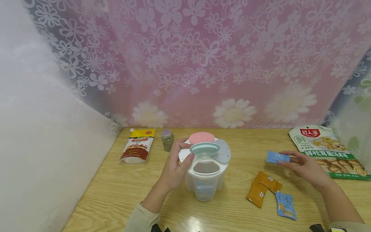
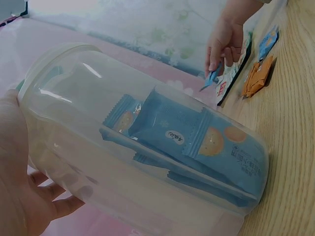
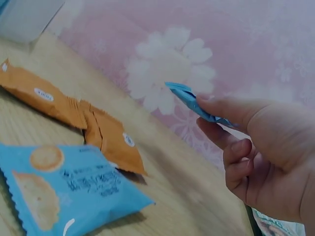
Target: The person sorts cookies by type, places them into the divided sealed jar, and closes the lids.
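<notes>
My left hand point(image 1: 177, 165) grips the top of a clear storage container point(image 1: 189, 183), its thumb beside the raised teal flap point(image 1: 205, 148). Below that flap, one compartment's opening is uncovered. Several blue biscuit packets point(image 2: 165, 125) lie stacked inside the container in the left wrist view. Off to the right, my right hand point(image 1: 307, 167) pinches another blue biscuit packet point(image 1: 276, 157) between thumb and fingers, above the table and apart from the container. Nearer me, two orange packets point(image 1: 257, 193) and a loose blue packet point(image 1: 285, 205) lie on the wood.
Pink point(image 1: 202, 138) and grey point(image 1: 222, 151) flaps cover other parts of the container top. Behind it on the left stand a small jar point(image 1: 167, 141) and a brown-and-white pouch point(image 1: 137, 146). A large food bag point(image 1: 326, 143) lies at the right by the floral curtain point(image 1: 203, 64).
</notes>
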`<control>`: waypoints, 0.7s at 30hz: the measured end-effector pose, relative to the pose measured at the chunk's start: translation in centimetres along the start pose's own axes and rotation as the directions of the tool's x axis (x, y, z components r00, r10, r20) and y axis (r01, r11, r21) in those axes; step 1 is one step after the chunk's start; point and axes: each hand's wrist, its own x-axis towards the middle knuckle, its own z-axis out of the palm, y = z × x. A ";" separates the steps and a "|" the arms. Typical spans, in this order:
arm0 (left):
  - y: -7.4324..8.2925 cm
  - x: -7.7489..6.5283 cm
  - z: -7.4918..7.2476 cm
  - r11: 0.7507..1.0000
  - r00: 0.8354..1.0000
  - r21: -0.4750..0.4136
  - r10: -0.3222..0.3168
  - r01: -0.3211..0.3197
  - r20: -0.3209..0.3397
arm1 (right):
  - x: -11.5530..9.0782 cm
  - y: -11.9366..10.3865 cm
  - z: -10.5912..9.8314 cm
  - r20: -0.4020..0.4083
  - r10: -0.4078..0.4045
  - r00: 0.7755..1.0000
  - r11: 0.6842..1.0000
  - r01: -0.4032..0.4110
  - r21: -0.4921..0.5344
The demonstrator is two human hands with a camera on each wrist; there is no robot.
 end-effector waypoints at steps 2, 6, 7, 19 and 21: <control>-0.1 0.0 0.0 1.000 1.000 -0.001 0.003 -0.003 0.000 | -0.1 -0.4 -0.1 0.007 -0.022 1.000 0.998 0.021 0.059; -0.1 -0.1 0.0 1.000 1.000 -0.004 0.010 -0.010 0.000 | -0.1 -1.0 0.0 0.006 -0.066 0.998 0.987 0.064 0.146; -0.1 -0.1 0.0 1.000 1.000 -0.003 0.011 -0.011 -0.001 | -0.1 -1.2 0.0 0.008 -0.076 0.997 0.983 0.074 0.165; 0.1 0.1 0.0 1.000 1.000 0.012 0.005 -0.005 -0.006 | -0.5 -2.4 0.0 -0.008 -0.151 0.989 0.953 0.147 0.265; 0.0 0.1 0.1 1.000 1.000 0.004 0.010 -0.010 -0.002 | -0.5 -2.6 -0.2 -0.008 -0.135 0.991 0.953 0.132 0.274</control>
